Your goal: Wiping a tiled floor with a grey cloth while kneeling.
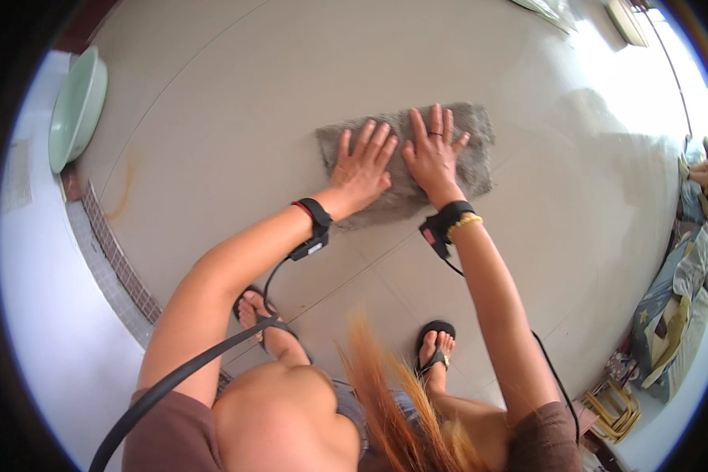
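Observation:
A grey-brown plush cloth (475,156) lies spread on the tiled floor (259,135) in front of my feet. My left hand (363,171) rests palm down on its left half, the fingers slightly apart. On the right half, my right hand (435,156) presses flat with fingers spread, a thin ring on one of them. Neither hand is curled around the cloth. Both wrists carry black strapped devices with cables. The cloth's underside and the palms are hidden.
A pale green basin (79,112) leans against the left wall. Floor tiles there meet a mosaic-tiled edge (118,253). Rumpled fabric (669,318) is heaped along the right wall, with a folded wooden-looking stool (612,410) nearby. My sandalled feet (436,348) stand close behind the cloth.

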Motion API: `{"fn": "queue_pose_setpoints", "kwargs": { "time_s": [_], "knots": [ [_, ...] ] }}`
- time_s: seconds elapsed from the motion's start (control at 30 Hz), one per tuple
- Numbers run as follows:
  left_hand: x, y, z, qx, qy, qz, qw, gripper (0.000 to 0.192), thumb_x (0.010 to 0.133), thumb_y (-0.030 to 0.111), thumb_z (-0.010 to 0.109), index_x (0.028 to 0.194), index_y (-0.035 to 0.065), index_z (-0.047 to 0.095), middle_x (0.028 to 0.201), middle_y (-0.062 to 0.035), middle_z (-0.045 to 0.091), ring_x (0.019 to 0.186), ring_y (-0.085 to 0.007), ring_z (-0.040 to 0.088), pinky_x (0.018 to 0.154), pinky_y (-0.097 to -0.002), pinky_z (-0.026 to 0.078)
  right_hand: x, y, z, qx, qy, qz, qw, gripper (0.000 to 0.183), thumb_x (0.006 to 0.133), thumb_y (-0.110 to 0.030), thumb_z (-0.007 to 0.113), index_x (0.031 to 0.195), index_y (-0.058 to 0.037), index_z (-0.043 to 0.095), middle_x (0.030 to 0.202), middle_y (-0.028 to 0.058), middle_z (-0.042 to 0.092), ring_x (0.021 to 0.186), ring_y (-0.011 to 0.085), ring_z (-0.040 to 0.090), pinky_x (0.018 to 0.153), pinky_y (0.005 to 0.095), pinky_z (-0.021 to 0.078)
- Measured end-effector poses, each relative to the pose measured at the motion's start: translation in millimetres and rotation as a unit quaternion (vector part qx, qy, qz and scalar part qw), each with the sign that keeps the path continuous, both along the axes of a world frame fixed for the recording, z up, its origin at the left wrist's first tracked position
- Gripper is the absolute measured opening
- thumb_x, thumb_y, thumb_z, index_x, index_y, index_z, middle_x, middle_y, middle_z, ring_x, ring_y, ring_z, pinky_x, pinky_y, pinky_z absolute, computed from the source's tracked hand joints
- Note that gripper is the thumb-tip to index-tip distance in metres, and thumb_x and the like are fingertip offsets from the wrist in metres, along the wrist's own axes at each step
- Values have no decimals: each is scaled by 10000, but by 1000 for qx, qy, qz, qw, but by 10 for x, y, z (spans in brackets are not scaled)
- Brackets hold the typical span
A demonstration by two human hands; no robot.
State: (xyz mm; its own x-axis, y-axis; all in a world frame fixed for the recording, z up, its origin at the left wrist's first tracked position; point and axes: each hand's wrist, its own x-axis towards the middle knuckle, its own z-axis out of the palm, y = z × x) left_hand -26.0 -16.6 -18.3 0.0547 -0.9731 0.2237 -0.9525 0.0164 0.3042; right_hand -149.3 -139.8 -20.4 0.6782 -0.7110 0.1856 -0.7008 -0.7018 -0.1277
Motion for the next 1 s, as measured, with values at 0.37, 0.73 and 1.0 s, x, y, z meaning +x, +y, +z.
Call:
{"fn": "queue_pose_setpoints", "kwargs": {
  "time_s": [0.37,0.73,1.0],
  "knots": [
    [-255,-469,-464,91,-91,-10,992,673,868,338,489,1433,80,230,1515,-159,120,1400,-334,102,1043,-622,175,-288,-410,-508,11,-22,-55,998,559,804,-353,521,1349,-276,421,1464,97,303,1374,301,227,1001,722,106],
    [-616,-107,-376,59,-73,10,996,710,822,375,539,1426,120,266,1493,-181,177,1374,-373,161,1021,-635,203,-648,3,-441,5,-15,-50,999,556,835,-328,526,1369,-252,396,1466,86,294,1369,295,234,999,709,132],
    [-2184,1090,-340,119,34,-171,978,843,724,484,605,1435,189,265,1508,-188,153,1399,-381,107,1023,-667,106,-2547,1664,-167,111,38,-182,976,661,794,-191,549,1415,-157,328,1512,125,196,1402,334,143,1035,664,43]
  ]
}}
